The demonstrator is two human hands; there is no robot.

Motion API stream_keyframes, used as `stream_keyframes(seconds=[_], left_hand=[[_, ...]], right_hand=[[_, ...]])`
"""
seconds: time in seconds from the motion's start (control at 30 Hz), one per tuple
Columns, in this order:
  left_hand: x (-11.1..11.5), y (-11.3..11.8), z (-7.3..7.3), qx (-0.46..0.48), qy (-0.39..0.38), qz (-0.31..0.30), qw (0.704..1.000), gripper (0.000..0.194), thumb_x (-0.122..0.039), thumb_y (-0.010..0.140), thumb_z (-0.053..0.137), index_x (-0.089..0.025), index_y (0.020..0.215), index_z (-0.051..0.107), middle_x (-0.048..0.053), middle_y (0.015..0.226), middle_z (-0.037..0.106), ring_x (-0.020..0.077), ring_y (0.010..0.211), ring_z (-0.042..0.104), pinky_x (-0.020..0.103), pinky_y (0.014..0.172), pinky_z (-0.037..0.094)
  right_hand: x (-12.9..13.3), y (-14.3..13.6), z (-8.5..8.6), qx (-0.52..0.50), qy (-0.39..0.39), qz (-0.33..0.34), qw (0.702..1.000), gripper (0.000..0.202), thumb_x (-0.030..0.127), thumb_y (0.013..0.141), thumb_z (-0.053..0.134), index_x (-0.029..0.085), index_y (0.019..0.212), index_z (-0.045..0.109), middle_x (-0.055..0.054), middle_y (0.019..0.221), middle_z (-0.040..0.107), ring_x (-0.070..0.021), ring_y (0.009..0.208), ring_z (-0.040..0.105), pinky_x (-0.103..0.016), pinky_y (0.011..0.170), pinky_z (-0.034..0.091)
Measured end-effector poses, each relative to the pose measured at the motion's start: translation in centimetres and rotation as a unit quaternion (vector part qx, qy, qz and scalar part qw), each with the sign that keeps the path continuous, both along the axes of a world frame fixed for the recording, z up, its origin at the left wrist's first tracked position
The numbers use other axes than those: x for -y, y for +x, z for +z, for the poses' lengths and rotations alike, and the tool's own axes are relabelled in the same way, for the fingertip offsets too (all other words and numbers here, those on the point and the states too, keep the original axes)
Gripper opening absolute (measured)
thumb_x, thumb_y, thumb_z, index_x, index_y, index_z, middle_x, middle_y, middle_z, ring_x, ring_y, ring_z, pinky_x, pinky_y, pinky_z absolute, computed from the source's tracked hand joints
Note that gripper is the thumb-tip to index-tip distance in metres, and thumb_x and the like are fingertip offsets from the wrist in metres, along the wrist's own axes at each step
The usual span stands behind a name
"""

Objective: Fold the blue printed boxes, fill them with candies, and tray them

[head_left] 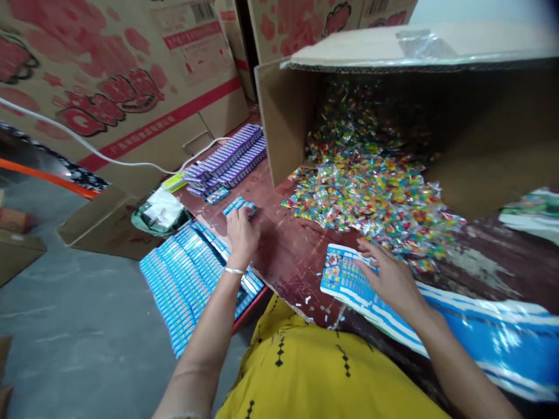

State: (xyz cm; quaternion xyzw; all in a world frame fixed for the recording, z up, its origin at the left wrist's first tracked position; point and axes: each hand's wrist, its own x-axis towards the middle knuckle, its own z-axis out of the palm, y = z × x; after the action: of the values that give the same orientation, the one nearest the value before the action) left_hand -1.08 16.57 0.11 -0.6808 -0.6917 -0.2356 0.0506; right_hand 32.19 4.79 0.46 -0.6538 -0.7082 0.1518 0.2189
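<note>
My left hand (243, 234), with a bracelet at the wrist, reaches over the red-brown tabletop. Its fingers close on a small blue printed packet (238, 205). Just behind lies a similar blue packet (217, 195), beside stacked purple packets (233, 157). My right hand (391, 278) hovers at the overlapping blue printed sheets (349, 273), its fingers apart and curved. Whether its fingertips touch the sheets is hard to tell. Beyond it, clear-wrapped colourful candies (371, 186) spill from a cardboard box (286, 119) lying on its side.
Rows of blue packets (183, 285) fill the left table edge. A green bag with white paper (161, 212) sits behind them. Large printed cartons (117, 75) stand at the back, with a white cable (113, 157) across them. White scraps (308, 300) lie near my yellow clothing.
</note>
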Motion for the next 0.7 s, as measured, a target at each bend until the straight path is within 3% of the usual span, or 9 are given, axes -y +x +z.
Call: stream_keyframes(seconds=[0.13, 0.23, 0.33, 0.43, 0.57, 0.63, 0.7], left_hand=[[5.3, 5.9, -1.4, 0.061, -0.093, -0.164, 0.98, 0.057, -0.059, 0.069, 0.073, -0.019, 0.103, 0.053, 0.008, 0.101, 0.054, 0.0267, 0.096, 0.053, 0.04, 0.084, 0.046], [8.7, 9.6, -2.4, 0.06, -0.156, -0.269, 0.949, 0.069, -0.061, 0.059, 0.079, -0.02, 0.107, 0.052, 0.007, 0.103, 0.054, 0.0265, 0.099, 0.052, 0.04, 0.086, 0.046], [9.8, 11.1, -3.0, 0.037, -0.176, -0.285, 0.941, 0.073, -0.052, 0.058, 0.084, -0.019, 0.113, 0.05, 0.007, 0.107, 0.054, 0.027, 0.102, 0.051, 0.041, 0.088, 0.045], [9.7, 11.0, -3.4, 0.032, -0.18, -0.269, 0.945, 0.076, -0.05, 0.057, 0.085, -0.018, 0.116, 0.049, 0.009, 0.108, 0.054, 0.0279, 0.103, 0.051, 0.042, 0.088, 0.045], [9.9, 10.8, -3.2, 0.038, -0.192, -0.257, 0.946, 0.071, -0.048, 0.058, 0.085, -0.018, 0.113, 0.05, 0.008, 0.106, 0.055, 0.0285, 0.101, 0.052, 0.043, 0.086, 0.045], [10.2, 10.9, -2.8, 0.061, -0.195, -0.259, 0.944, 0.066, -0.046, 0.063, 0.083, -0.018, 0.113, 0.051, 0.009, 0.106, 0.056, 0.0286, 0.102, 0.053, 0.043, 0.087, 0.045], [10.6, 11.3, -2.0, 0.106, -0.194, -0.272, 0.937, 0.065, -0.05, 0.069, 0.078, -0.019, 0.119, 0.05, 0.011, 0.11, 0.057, 0.0289, 0.105, 0.054, 0.044, 0.09, 0.045]], right_hand=[[-1.9, 0.3, 0.2, 0.057, -0.014, -0.023, 0.998, 0.026, 0.029, 0.095, 0.047, 0.023, 0.111, 0.067, -0.006, 0.108, 0.068, -0.0234, 0.094, 0.066, -0.036, 0.08, 0.051], [-3.4, -0.6, -0.3, 0.103, -0.026, 0.008, 0.994, 0.027, 0.027, 0.095, 0.047, 0.022, 0.102, 0.072, -0.007, 0.102, 0.067, -0.0238, 0.096, 0.063, -0.036, 0.083, 0.049], [-4.4, -1.7, -0.9, 0.129, -0.013, 0.039, 0.991, 0.026, 0.03, 0.094, 0.051, 0.023, 0.102, 0.074, -0.009, 0.103, 0.065, -0.0258, 0.101, 0.058, -0.038, 0.085, 0.049], [-4.6, -2.3, -0.9, 0.125, 0.006, 0.072, 0.99, 0.025, 0.032, 0.094, 0.052, 0.025, 0.102, 0.074, -0.01, 0.106, 0.063, -0.0271, 0.104, 0.054, -0.039, 0.083, 0.049], [-4.3, -2.3, -0.3, 0.064, 0.042, 0.1, 0.992, 0.022, 0.029, 0.091, 0.056, 0.027, 0.106, 0.072, -0.009, 0.115, 0.062, -0.0292, 0.112, 0.051, -0.044, 0.092, 0.047], [-4.2, -2.3, 0.1, 0.006, 0.05, 0.083, 0.995, 0.018, 0.029, 0.089, 0.058, 0.025, 0.099, 0.073, -0.009, 0.108, 0.065, -0.028, 0.107, 0.055, -0.043, 0.091, 0.047], [-4.1, -2.4, 0.6, -0.093, 0.035, 0.036, 0.994, 0.015, 0.032, 0.089, 0.058, 0.022, 0.087, 0.07, -0.006, 0.09, 0.067, -0.0233, 0.088, 0.061, -0.038, 0.081, 0.05]])
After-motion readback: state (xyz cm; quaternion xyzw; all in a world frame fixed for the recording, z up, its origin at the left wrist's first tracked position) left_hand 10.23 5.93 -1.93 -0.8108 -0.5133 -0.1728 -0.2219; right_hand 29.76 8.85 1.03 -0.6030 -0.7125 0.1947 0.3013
